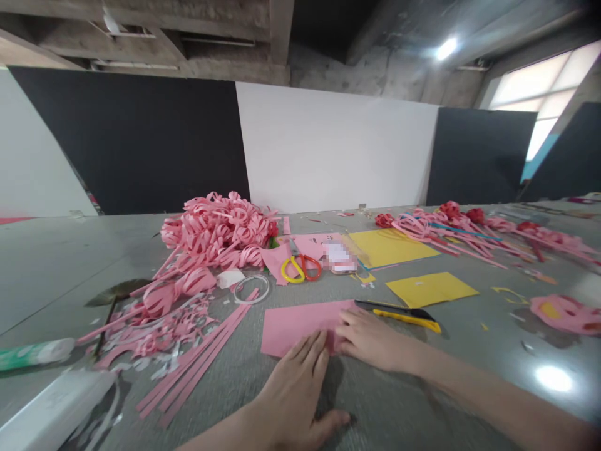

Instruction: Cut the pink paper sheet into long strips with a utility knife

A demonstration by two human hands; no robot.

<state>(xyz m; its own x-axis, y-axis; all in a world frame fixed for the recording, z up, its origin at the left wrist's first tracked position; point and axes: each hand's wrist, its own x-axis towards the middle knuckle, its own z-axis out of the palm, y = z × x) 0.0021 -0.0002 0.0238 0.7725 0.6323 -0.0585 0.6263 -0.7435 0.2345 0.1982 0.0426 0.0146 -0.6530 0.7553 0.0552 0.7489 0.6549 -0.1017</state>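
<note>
A pink sheet of paper (295, 322) lies flat on the grey table before me. My left hand (300, 379) rests on its near edge, fingers stretched out and thumb spread to the side. On the sheet's right end, my right hand (369, 338) presses down with its fingers slightly bent and apart; the paper beneath is partly hidden. Just beyond the right hand are a black utility knife (394, 307) and a yellow one (413, 319). Several narrow pink paper strips (201, 357) lie to the left of the sheet.
Scissors (300, 268) and a phone (341, 258) lie beyond the sheet. A heap of looped pink paper (220, 225) stands behind left, near paper scraps (164, 332) and a tape ring (251, 289). Yellow paper (432, 291) and pink paper flowers (451, 225) are at right.
</note>
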